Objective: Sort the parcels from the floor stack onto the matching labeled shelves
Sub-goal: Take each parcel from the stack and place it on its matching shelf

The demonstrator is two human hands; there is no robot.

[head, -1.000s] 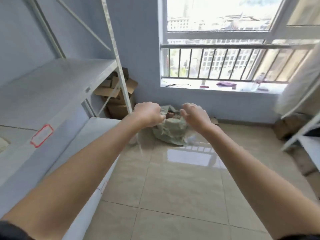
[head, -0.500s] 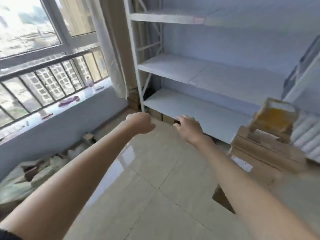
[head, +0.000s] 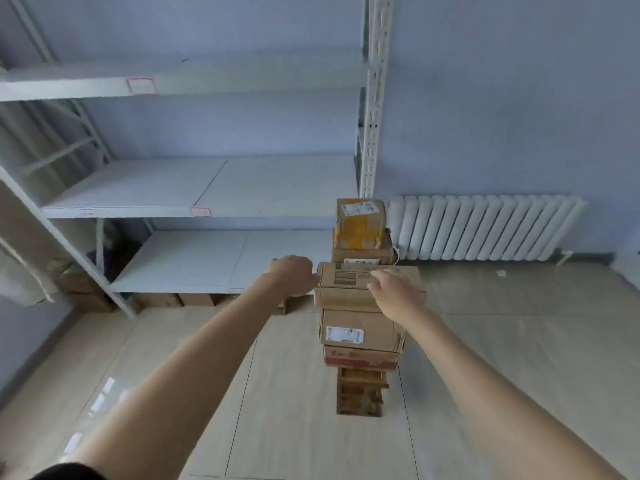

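a tall stack of cardboard parcels (head: 360, 327) stands on the tiled floor (head: 284, 393) just off the right end of the white shelving unit (head: 194, 188), with a radiator (head: 485, 230) on the wall behind it. both arms reach toward a wide flat box (head: 349, 284) partway up the stack, which carries more parcels, the topmost a yellow-taped parcel (head: 360, 220). the left hand (head: 294, 277) is at that box's left edge with its fingers curled; whether it actually holds the edge cannot be told. the right hand (head: 393, 289) hovers over the box's front right part, fingers loosely spread and holding nothing. the shelves look bare, with small red-bordered labels (head: 140, 86) on their front edges, so sorting seems barely begun. to do this step well, it seems wiser to take the top parcel first, not the loaded box, gripping it with both hands on opposite sides and lifting straight up so the narrow, uneven column below does not topple; then read its label and match it to a shelf tag.
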